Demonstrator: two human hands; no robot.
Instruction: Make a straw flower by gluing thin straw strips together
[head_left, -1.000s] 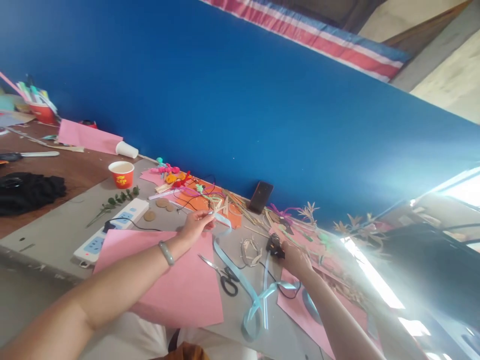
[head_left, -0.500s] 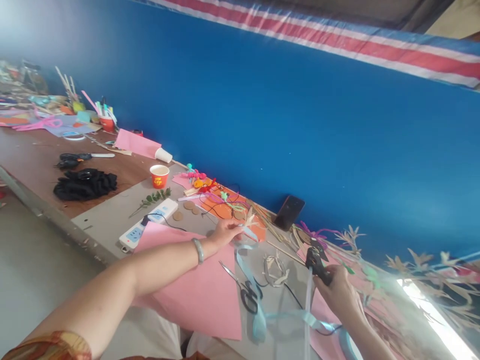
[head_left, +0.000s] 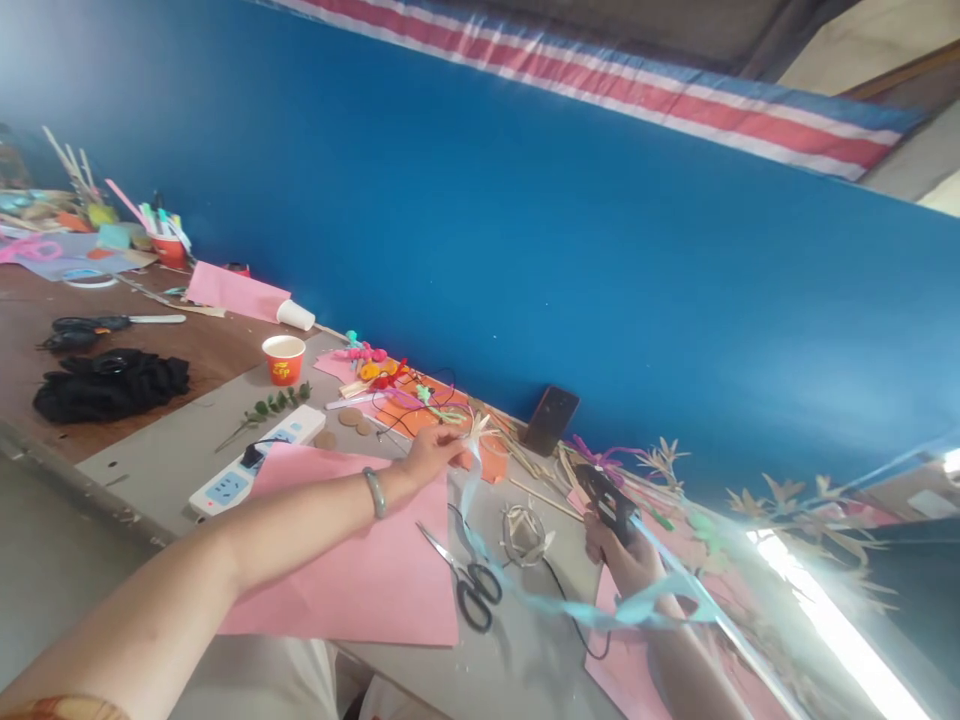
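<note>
My left hand (head_left: 433, 458) is pinched around a pale straw-like flower (head_left: 478, 432) with a light blue ribbon (head_left: 559, 604) at it. The ribbon hangs from there, then sweeps right across my right forearm. My right hand (head_left: 628, 560) is wrapped around a black glue gun (head_left: 609, 503), with its nose pointing up and left. A long translucent glue stick (head_left: 679, 570) runs out of its back toward the lower right. Between my hands lie scissors (head_left: 466, 585) with black handles and a small ring of twisted dry strips (head_left: 523, 535). Pink paper (head_left: 360, 570) lies under my left forearm.
A white power strip (head_left: 259, 462), a leafy sprig (head_left: 274, 403) and an orange paper cup (head_left: 284, 362) stand or lie on the left. A phone (head_left: 551, 420) leans on the blue wall. Dried-leaf stems (head_left: 817, 510) spread at the right. Black cloth (head_left: 112, 385) lies far left.
My right hand has turned the glue gun, so its glue stick now slants to the lower right. The ribbon has been drawn off the scissors and lifted. The view has shifted right.
</note>
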